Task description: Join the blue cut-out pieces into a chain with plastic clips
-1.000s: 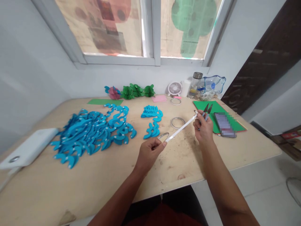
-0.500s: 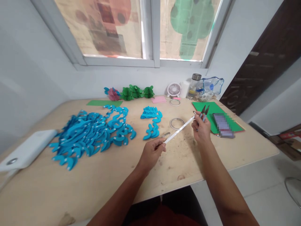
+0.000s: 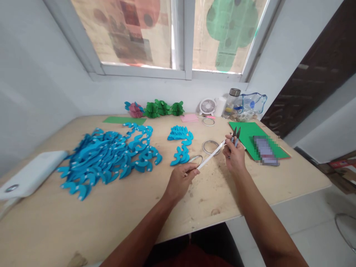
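Observation:
A white tape strip (image 3: pixel 210 157) stretches at a slant between my two hands, above the table. My left hand (image 3: pixel 180 180) is closed on its lower end, and a thin tape ring (image 3: pixel 197 160) shows right behind those fingers; whether I grip that ring I cannot tell. My right hand (image 3: pixel 235 155) pinches the upper end and also holds a pair of thread snips (image 3: pixel 236 136), blades pointing up and away. Left of my hands lie a small group of blue curved paper pieces (image 3: pixel 180 134) and a large heap of blue paper pieces (image 3: pixel 105 157) with white patches.
Another tape roll (image 3: pixel 210 147) lies behind the strip. Green sheets (image 3: pixel 244 130) carry a blurred phone (image 3: pixel 265 150) at right. Along the wall stand green paper ornaments (image 3: pixel 162 108), a small fan (image 3: pixel 207 106) and a bottle (image 3: pixel 231 103). A white device (image 3: pixel 33 172) sits at far left.
My right hand has come a little left and nearer to my left hand, so the tape span between them is shorter. Both hands keep their hold. The view has shifted slightly.

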